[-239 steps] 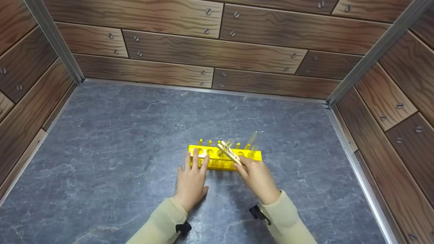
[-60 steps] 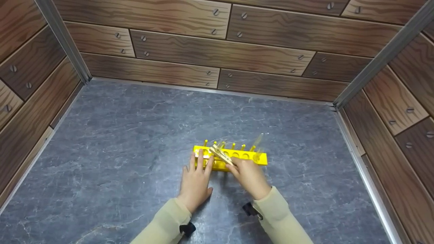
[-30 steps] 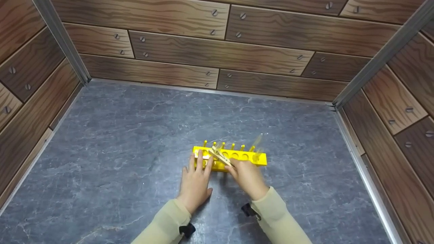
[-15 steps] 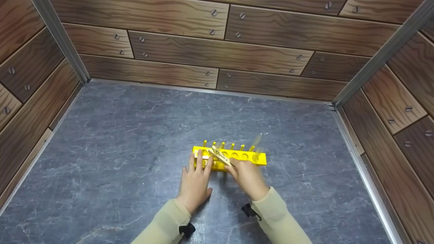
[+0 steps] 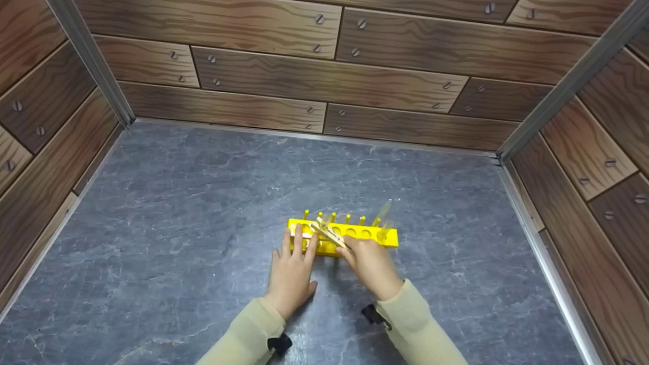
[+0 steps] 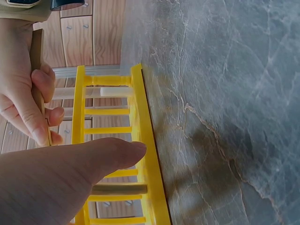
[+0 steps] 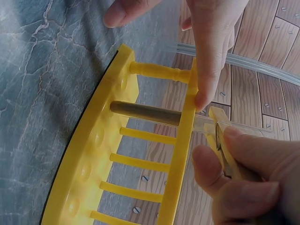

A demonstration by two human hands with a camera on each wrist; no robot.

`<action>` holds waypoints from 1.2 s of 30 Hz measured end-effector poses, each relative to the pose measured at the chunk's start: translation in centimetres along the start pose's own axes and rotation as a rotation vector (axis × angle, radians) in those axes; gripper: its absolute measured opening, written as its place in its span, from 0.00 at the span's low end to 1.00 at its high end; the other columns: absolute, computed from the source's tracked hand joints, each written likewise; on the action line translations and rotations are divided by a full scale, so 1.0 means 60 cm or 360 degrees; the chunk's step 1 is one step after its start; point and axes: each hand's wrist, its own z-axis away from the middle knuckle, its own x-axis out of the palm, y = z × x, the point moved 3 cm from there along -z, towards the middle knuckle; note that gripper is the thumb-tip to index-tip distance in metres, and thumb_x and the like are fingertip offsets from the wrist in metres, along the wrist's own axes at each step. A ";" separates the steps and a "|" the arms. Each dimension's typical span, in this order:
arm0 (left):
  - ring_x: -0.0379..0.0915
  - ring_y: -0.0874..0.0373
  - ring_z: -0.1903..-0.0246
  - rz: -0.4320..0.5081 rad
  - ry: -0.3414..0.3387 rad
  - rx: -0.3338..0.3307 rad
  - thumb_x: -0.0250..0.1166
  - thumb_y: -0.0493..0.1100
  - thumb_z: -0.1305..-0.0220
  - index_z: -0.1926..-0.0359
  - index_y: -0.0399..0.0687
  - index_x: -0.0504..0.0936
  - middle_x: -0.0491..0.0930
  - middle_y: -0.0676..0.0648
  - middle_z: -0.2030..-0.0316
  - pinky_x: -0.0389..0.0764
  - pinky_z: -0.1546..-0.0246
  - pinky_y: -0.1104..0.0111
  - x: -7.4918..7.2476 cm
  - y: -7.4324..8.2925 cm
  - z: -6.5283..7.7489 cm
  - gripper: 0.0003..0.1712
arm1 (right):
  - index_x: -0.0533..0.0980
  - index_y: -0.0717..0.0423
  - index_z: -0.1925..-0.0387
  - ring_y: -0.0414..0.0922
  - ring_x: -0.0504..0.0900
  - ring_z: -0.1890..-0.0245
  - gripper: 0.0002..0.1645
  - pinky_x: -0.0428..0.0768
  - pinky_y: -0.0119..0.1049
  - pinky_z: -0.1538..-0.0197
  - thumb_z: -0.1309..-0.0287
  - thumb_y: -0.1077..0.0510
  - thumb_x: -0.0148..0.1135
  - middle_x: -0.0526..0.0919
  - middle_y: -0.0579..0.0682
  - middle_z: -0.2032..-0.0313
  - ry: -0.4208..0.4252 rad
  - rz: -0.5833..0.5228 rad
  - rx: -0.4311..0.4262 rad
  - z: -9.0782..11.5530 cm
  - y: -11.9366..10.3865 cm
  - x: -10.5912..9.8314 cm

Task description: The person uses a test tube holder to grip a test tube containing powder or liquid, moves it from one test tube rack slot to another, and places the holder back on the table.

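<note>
A yellow test tube rack [image 5: 370,233] stands on the grey marbled surface. My right hand [image 5: 372,263] grips a wooden test tube clamp [image 5: 329,235] by its handle. The clamp's wooden ends are around the clear upper part of a test tube [image 7: 201,123] that passes through the rack's top bar. Brownish liquid [image 7: 145,113] fills the tube's lower part, whose rounded end is at the rack's base. My left hand [image 5: 291,274] rests its straight fingers on the left end of the rack, its thumb [image 6: 117,152] crossing in front of the rack in the left wrist view.
At the rack's right end stands a test tube with whitish contents [image 6: 115,92]. A clear tube [image 5: 384,209] slants up behind that end, by the row of yellow pegs [image 5: 348,219]. Wood-patterned walls [image 5: 253,94] with metal edging enclose the surface on three sides.
Since eight seconds ago, my right hand has shifted the clamp and tube left along the rack, nearer my left hand. Over the last two seconds the clamp has dropped slightly; my left hand stays put.
</note>
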 end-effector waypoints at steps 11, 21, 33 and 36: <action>0.54 0.35 0.37 0.0009 -0.0015 -0.0005 0.69 0.68 0.58 0.29 0.49 0.56 0.51 0.33 0.32 0.75 0.54 0.49 -0.001 0.000 0.002 0.59 | 0.77 0.54 0.73 0.38 0.67 0.83 0.10 0.70 0.30 0.79 0.41 0.53 0.60 0.72 0.42 0.83 0.0007 0.0028 -0.0024 0.000 -0.006 -0.007; 0.54 0.35 0.37 -0.0015 0.0013 0.0000 0.69 0.69 0.59 0.30 0.50 0.57 0.51 0.33 0.32 0.76 0.56 0.50 0.000 0.000 0.001 0.59 | 0.77 0.53 0.73 0.37 0.67 0.84 0.10 0.68 0.30 0.79 0.40 0.52 0.60 0.71 0.41 0.83 -0.0025 0.0058 0.0004 0.000 -0.009 -0.015; 0.53 0.35 0.37 -0.0005 -0.0017 -0.0001 0.68 0.68 0.57 0.29 0.49 0.56 0.50 0.33 0.32 0.75 0.54 0.49 0.000 -0.001 0.000 0.58 | 0.79 0.55 0.69 0.37 0.67 0.84 0.10 0.69 0.30 0.79 0.40 0.53 0.60 0.72 0.42 0.83 -0.0044 0.0039 0.0020 -0.001 -0.010 -0.022; 0.53 0.35 0.37 -0.0006 -0.0020 -0.0002 0.68 0.68 0.57 0.29 0.49 0.56 0.50 0.33 0.32 0.75 0.54 0.49 0.000 -0.001 0.000 0.58 | 0.79 0.55 0.70 0.37 0.67 0.84 0.10 0.70 0.30 0.78 0.40 0.53 0.60 0.73 0.42 0.83 -0.0046 0.0036 0.0019 -0.002 -0.011 -0.024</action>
